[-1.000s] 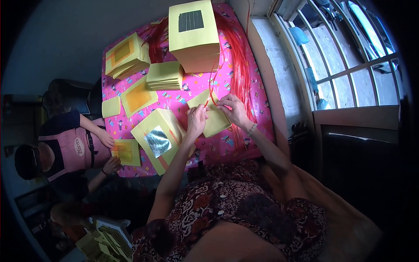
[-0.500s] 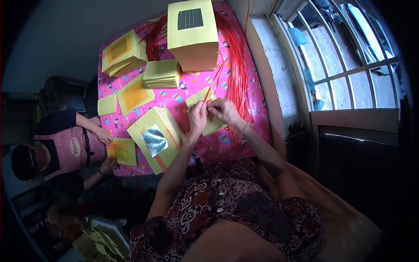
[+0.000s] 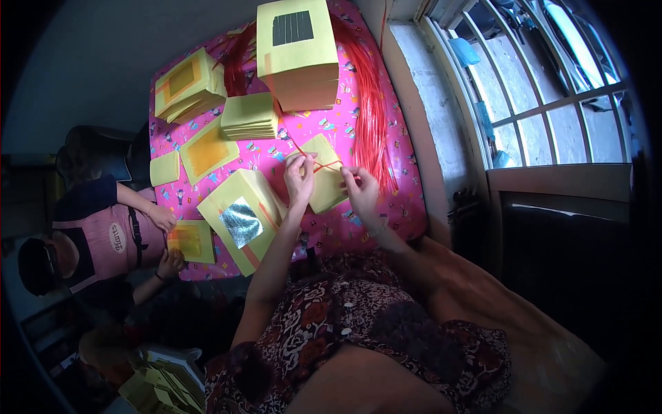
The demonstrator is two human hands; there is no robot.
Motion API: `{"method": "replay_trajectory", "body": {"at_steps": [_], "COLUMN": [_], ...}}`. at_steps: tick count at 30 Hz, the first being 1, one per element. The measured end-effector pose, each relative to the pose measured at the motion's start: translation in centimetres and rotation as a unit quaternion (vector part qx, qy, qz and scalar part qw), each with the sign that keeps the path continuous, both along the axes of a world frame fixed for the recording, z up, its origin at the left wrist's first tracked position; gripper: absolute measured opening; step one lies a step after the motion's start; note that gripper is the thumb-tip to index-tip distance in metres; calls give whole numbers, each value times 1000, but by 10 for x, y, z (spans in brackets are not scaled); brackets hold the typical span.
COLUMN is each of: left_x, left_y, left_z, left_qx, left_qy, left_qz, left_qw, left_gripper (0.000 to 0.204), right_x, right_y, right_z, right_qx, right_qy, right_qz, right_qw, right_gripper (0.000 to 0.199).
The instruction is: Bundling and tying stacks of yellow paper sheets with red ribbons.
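Right now both hands are busy over a small yellow paper bundle [image 3: 325, 181] lying on the worktop [image 3: 386, 207], which wears a pink patterned cover. The left hand [image 3: 300, 181] rests on the bundle's left edge with its grip pinched on a thin red string [image 3: 318, 164] that crosses the paper; the right hand [image 3: 360, 193] sits at the bundle's right edge, fingers pinched on the other end of that string. Just beside the left hand lies a bigger yellow stack with a silver foil square [image 3: 240, 221] on top. Farther up the worktop stand a tall yellow stack with a dark square [image 3: 298, 41], a low pile of yellow sheets [image 3: 249, 116] and a stack with an orange panel [image 3: 185, 84]. A hank of red strings [image 3: 372, 124] runs along the window side, near the right hand. At the left edge another person's hands [image 3: 165, 238] hold a yellow-and-orange sheet [image 3: 189, 240], well apart from the bundle.
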State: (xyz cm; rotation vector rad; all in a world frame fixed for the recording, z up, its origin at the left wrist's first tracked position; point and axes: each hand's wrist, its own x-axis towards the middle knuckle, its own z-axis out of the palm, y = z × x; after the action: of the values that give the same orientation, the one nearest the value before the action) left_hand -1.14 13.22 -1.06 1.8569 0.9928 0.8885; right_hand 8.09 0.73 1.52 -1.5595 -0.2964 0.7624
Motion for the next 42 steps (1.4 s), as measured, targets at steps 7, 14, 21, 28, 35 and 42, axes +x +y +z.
{"method": "replay_trajectory", "body": {"at_steps": [7, 14, 21, 28, 35, 42], "left_x": [2, 2, 5, 11, 13, 38], "left_y": [6, 37, 44, 47, 70, 83], "left_z": [-18, -22, -15, -6, 3, 16], "left_qx": [-84, -204, -214, -284, -40, -36], "left_qy": [-12, -16, 115, 144, 322, 417], "left_qz": [67, 38, 39, 69, -64, -120], "left_qw": [994, 978, 969, 945, 944, 900], "left_gripper": [15, 18, 16, 19, 22, 23], "right_x": [-45, -58, -65, -53, -58, -62], "right_y": [-39, -45, -39, -61, -75, -86], "right_z": [-22, -10, -15, -45, -38, -88], "right_qx": [29, -23, -54, -103, -95, -128], "right_qy": [-37, 243, 431, 486, 524, 545], "right_qz": [-50, -45, -43, -55, -81, -132], "right_qw": [998, 969, 900, 866, 843, 818], "right_gripper": [17, 18, 19, 16, 10, 9]}}
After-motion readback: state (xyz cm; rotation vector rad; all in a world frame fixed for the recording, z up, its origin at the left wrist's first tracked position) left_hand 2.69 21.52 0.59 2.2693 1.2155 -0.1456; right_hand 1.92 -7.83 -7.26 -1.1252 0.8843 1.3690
